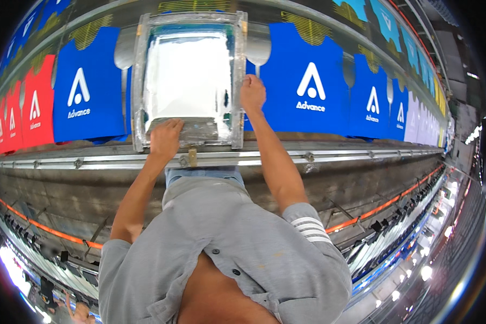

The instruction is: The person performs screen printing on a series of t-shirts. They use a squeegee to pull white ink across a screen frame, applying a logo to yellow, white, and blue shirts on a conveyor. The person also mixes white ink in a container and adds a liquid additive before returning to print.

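In front of me a screen-printing frame lies over the printing table, with thick white ink spread across most of its mesh. My left hand is closed on the left end of a grey squeegee, which rests along the near side inside the frame. My right hand is closed around the right side bar of the frame. A blue garment piece with a white print lies flat just right of the frame. On the left lies a matching blue piece. What lies beneath the frame is mostly hidden.
Red pieces continue the row on the left, with lilac pieces far right. Light-blue pieces lie across the table. A metal rail runs along the near edge. Behind me stretches an orange bar.
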Tool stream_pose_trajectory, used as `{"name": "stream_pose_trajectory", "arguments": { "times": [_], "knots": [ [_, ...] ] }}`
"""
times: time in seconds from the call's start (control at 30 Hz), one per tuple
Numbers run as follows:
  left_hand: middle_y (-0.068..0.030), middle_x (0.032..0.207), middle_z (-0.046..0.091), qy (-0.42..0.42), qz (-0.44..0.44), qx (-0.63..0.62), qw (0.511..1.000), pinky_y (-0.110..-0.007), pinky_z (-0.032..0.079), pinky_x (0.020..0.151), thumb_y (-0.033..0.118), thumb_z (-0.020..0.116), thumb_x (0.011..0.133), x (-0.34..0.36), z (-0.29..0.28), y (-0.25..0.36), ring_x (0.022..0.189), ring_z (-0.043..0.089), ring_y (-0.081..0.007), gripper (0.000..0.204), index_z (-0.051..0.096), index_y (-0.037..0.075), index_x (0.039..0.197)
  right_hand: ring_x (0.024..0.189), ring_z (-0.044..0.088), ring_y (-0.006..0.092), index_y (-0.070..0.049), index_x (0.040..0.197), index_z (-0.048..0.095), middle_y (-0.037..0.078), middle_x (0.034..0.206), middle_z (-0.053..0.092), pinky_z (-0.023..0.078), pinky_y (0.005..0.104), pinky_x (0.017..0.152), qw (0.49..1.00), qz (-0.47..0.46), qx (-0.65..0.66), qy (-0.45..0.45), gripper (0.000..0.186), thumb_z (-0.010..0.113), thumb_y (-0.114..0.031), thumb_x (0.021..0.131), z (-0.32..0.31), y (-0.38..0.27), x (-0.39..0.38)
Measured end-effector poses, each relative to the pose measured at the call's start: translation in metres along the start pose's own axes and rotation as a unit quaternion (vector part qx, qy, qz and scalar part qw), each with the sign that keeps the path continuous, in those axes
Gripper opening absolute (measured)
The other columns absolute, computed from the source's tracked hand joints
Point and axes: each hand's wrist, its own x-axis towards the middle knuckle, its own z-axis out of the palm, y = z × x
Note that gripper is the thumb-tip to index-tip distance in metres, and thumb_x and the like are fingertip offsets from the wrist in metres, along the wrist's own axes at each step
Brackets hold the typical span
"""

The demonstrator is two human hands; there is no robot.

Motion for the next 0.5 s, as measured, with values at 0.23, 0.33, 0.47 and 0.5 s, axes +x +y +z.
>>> {"name": "stream_pose_trajectory", "arguments": {
  "times": [0.23,0.33,0.47,0.5],
  "knots": [
    [-0.0164,0.086,0.068,-0.218,-0.084,0.038,0.972,-0.046,0.054,0.074,0.009,0.067,0.066,0.11,-0.03,-0.024,0.085,0.068,-0.0339,0.015,0.07,0.008,0.08,0.101,0.063,0.0281,-0.008,0.097,0.072,0.01,0.098,0.068,0.049,0.0432,0.085,0.847,-0.304,-0.143,-0.413,0.042,0.073,-0.046,0.078,-0.059,-0.121,-0.008],
    [-0.016,0.09,0.069,-0.191,-0.067,0.024,0.979,-0.045,0.054,0.076,0.011,0.065,0.071,0.181,-0.03,-0.049,0.087,0.068,-0.033,0.018,0.073,0.01,0.087,0.081,0.069,0.0298,-0.011,0.085,0.074,0.011,0.084,0.07,0.051,0.046,0.074,0.85,-0.367,-0.253,-0.282,0.02,0.055,-0.01,0.077,-0.003,-0.117,0.048],
    [-0.0187,0.092,0.07,-0.144,-0.059,0.092,0.984,-0.045,0.055,0.078,0.015,0.061,0.073,0.265,-0.034,-0.105,0.09,0.068,-0.0343,0.027,0.075,0.013,0.096,0.085,0.069,0.033,-0.009,0.088,0.073,0.017,0.084,0.071,0.05,0.049,0.074,0.837,-0.395,-0.28,-0.256,0.024,0.055,-0.015,0.074,0.025,-0.141,0.138],
    [-0.0189,0.093,0.07,-0.164,-0.063,0.088,0.98,-0.044,0.055,0.078,0.014,0.062,0.073,0.28,-0.039,-0.115,0.09,0.068,-0.034,0.027,0.075,0.012,0.096,0.087,0.068,0.034,-0.008,0.089,0.073,0.017,0.085,0.071,0.049,0.0498,0.077,0.84,-0.385,-0.275,-0.265,0.023,0.057,-0.016,0.073,0.025,-0.15,0.151]
  ]
}}
